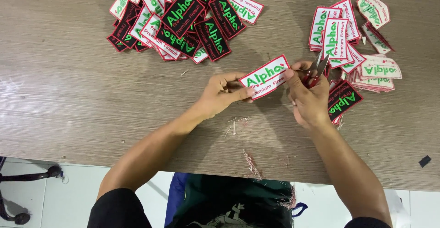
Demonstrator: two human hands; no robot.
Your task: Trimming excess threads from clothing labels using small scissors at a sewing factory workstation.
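Hands, left hand (220, 93) and right hand (308, 97), hold white patch (266, 77) over table (68, 81).

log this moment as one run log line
left hand: holds white patch | right hand: small scissors at patch edge | patch piles left and right

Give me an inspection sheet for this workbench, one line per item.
Surface: wooden table, grey-brown grain.
Job's things: white patch held between both hands; red-handled snips at its right end.
Clutter: mixed pile of black and white patches at top left; white stack at right with a black patch beside it; thread scraps near the table edge.
Grippers: left hand pinches the patch; right hand holds the snips.
Cables: nothing seen.
Surroundings: white floor tiles, chair base.
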